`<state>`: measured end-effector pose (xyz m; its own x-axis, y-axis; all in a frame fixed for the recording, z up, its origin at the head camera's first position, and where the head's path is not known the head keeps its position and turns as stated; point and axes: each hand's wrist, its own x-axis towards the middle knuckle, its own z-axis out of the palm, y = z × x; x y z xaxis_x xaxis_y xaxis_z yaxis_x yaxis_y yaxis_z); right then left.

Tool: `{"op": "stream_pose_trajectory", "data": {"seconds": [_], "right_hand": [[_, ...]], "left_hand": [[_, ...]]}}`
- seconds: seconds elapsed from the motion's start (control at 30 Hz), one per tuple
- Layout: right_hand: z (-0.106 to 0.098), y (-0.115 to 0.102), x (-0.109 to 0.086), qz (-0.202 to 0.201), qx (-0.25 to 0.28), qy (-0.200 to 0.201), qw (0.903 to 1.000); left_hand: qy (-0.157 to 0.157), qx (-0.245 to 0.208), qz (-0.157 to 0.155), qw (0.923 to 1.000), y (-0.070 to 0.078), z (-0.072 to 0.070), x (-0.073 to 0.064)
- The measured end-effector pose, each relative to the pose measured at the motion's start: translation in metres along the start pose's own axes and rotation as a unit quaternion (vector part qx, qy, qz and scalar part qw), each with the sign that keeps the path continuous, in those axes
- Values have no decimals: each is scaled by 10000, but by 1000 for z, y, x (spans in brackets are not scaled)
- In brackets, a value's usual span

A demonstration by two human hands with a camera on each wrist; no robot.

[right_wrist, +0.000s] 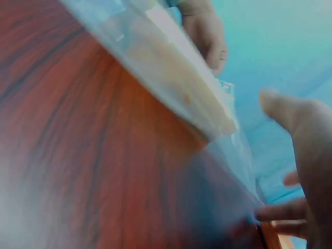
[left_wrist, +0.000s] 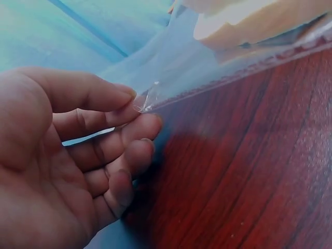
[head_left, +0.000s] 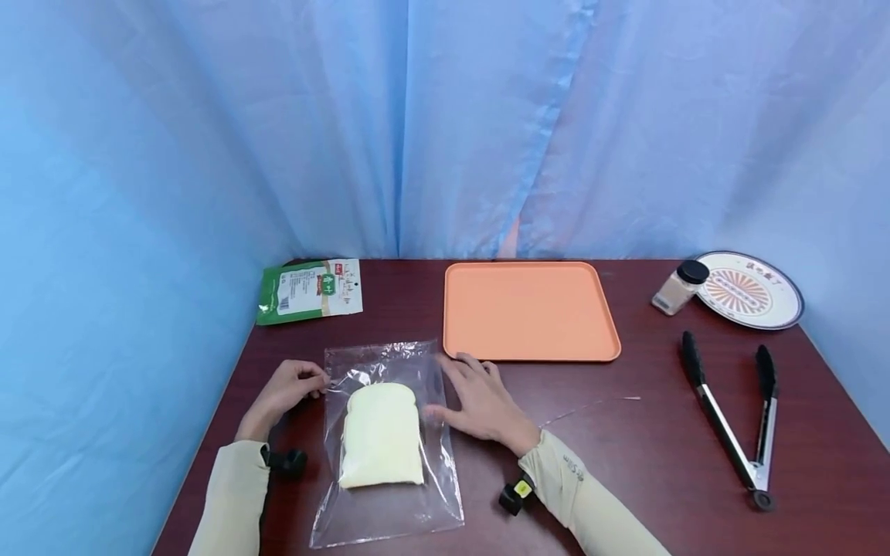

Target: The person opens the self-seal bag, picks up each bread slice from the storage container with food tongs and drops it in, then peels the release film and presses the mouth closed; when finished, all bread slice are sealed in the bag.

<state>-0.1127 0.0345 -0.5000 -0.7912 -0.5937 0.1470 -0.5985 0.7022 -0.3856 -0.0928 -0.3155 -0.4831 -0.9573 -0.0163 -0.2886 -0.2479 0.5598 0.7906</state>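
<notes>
A slice of bread (head_left: pixel 382 436) lies inside a clear plastic bag (head_left: pixel 389 517) flat on the table. My left hand (head_left: pixel 295 390) pinches the bag's left edge near its upper corner between thumb and forefinger; the left wrist view shows the film wrinkled at the fingertips (left_wrist: pixel 124 96). Over the bag's upper right edge, my right hand (head_left: pixel 483 405) is spread, thumb apart from the fingers. In the right wrist view its fingertips (right_wrist: pixel 275 211) are right at the bag's edge, with some blur.
An orange tray (head_left: pixel 531 351) sits behind the bag, a green-and-white packet (head_left: pixel 309 289) at the back left. To the right are a black-lidded jar (head_left: pixel 677 289), a patterned plate (head_left: pixel 786 305) and spread tongs (head_left: pixel 730 436). A thin clear strip (head_left: pixel 629 398) lies beside the right wrist.
</notes>
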Motion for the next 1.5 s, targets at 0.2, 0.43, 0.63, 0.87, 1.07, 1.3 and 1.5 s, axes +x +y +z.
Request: {"op": "stream_pose_trajectory", "data": {"seconds": [0.2,0.43,0.63,0.87,1.07,1.3,1.5], "right_hand": [[-5,-8,8,685,318,1278,9889],[-7,-11,27,2244,2620,132,9385],[4,-12,48,2732,3347,-189,9017],[10,-16,63,2722,2926,366,9159],[6,-14,71,2535,2560,433,9318],[3,3,72,2213,3373,127,9150],[-2,14,67,2082,4019,-120,8916]], "left_hand": [[-33,-20,-125,9999,2,-1,4],[-64,-103,-425,9990,5,1,7],[38,-272,-358,9990,5,2,8],[185,-440,-212,9986,3,3,10],[430,-706,-222,9963,4,6,13],[482,-940,-238,9941,3,5,13],[463,-1093,-132,9928,-4,0,13]]}}
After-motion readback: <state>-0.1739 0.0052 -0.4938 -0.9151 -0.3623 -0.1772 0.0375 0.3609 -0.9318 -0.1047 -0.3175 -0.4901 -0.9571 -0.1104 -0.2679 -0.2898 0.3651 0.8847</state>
